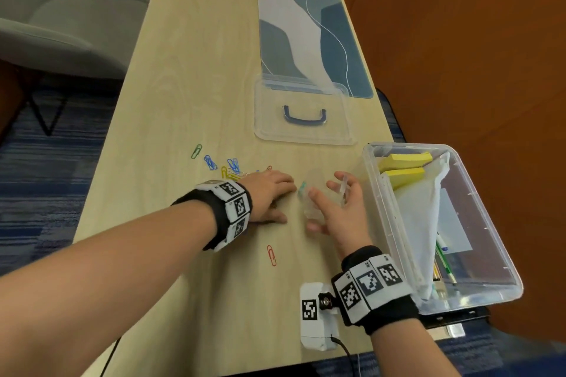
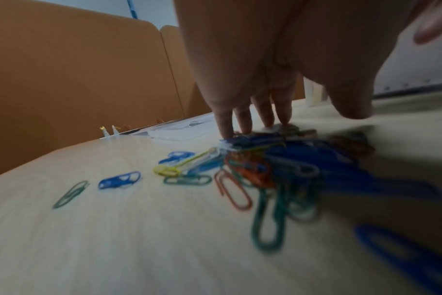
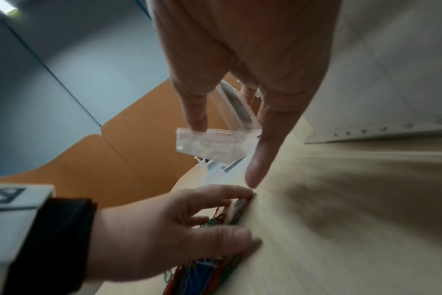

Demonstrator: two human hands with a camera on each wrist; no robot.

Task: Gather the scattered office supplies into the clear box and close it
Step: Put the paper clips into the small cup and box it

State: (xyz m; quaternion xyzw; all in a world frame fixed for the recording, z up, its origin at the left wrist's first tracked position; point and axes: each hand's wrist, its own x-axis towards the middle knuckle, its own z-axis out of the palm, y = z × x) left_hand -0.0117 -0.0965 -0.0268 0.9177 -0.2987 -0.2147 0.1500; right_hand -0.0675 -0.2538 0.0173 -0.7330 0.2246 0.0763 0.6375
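Paper clips (image 2: 278, 169) still outside the clear box (image 1: 490, 208)
Left hand (image 1: 269, 193) fingers spread over them; right hand (image 1: 340, 208) pinches small case (image 3: 215, 143); lid (image 1: 303, 113) off.

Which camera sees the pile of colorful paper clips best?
The left wrist view: the paper clips fill it up close under the left hand. The head view mostly hides them behind that hand; the right wrist view shows only a few.

lid (image 1: 303, 128) behind paperclips (image 1: 228, 167) | clear box (image 1: 477, 223) right, on table (image 1: 183, 70)

Blue-white desk mat (image 1: 309, 27) on table (image 1: 190, 70); grey chair (image 1: 67, 18) beside.
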